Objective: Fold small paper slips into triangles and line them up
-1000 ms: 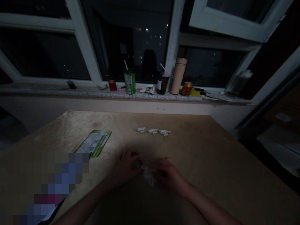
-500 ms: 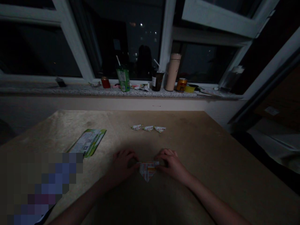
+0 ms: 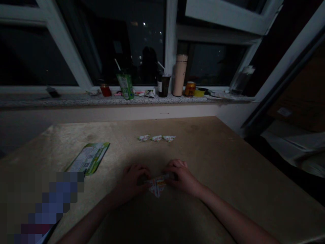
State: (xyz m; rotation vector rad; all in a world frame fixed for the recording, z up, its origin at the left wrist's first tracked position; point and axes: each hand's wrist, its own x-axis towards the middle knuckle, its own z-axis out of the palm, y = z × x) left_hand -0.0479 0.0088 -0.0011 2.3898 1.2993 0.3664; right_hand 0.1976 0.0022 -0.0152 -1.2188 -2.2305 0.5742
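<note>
A piece of printed paper (image 3: 157, 189), folded to a triangle with its tip toward me, is between my hands at the near middle of the table. My left hand (image 3: 135, 179) pinches its left corner, fingers curled. At the opposite corner, my right hand (image 3: 180, 177) grips it between thumb and fingers. Farther off, three small folded paper pieces lie in a row: a left one (image 3: 144, 138), a middle one (image 3: 156, 138) and a right one (image 3: 169, 138). Dim light blurs the fingertips.
A green and white printed packet (image 3: 95, 159) lies on the brown table (image 3: 203, 142) to the left. Along the granite windowsill (image 3: 142, 101) stand a green cup (image 3: 125, 85), a dark cup (image 3: 164, 85), a pink flask (image 3: 180, 76) and jars. Pixelation covers the lower left.
The view has shifted, so the table and sill things sit farther left in the picture. The paper is slightly tilted now, its right corner higher, with both hands still at its corners.
</note>
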